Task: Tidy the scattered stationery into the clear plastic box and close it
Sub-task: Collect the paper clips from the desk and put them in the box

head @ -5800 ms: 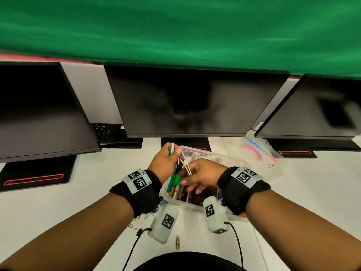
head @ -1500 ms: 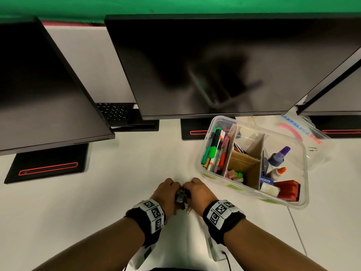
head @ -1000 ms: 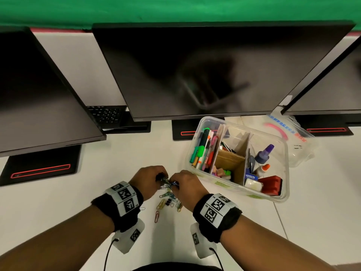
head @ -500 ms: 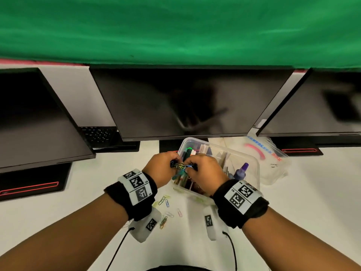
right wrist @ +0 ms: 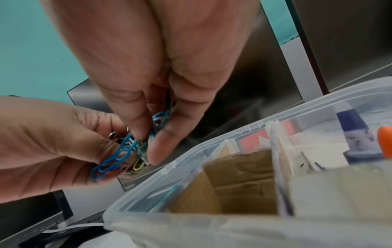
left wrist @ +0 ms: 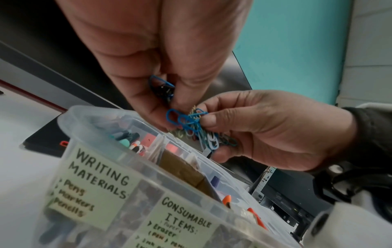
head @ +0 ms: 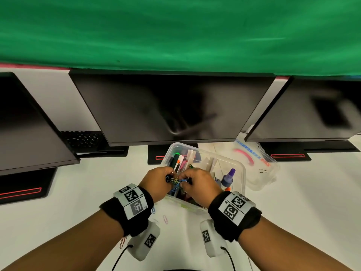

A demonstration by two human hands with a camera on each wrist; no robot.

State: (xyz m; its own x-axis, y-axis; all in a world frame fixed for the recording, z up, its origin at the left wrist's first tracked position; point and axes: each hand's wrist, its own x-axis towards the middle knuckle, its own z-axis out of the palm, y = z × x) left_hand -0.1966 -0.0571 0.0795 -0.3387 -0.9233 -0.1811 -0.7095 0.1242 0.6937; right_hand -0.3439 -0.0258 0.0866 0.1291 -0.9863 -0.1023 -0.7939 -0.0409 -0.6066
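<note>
— What's behind the desk?
— A green backdrop [head: 175, 32] spans the top, with three dark monitors [head: 172, 108] in a row below.
— And underneath?
— A white desk [head: 58, 208], evenly lit; a black keyboard [head: 82, 139] sits behind the left screen.

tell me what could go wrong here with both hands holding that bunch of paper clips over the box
1. The left hand and right hand only pinch the tangled paper clips at their edges; loops dangle loose, so some may drop beside the box.
2. They hang near the pens, so they might land in the wrong section.
3. Stray clips on the desk, partly under the wrists, could be missed.
</note>
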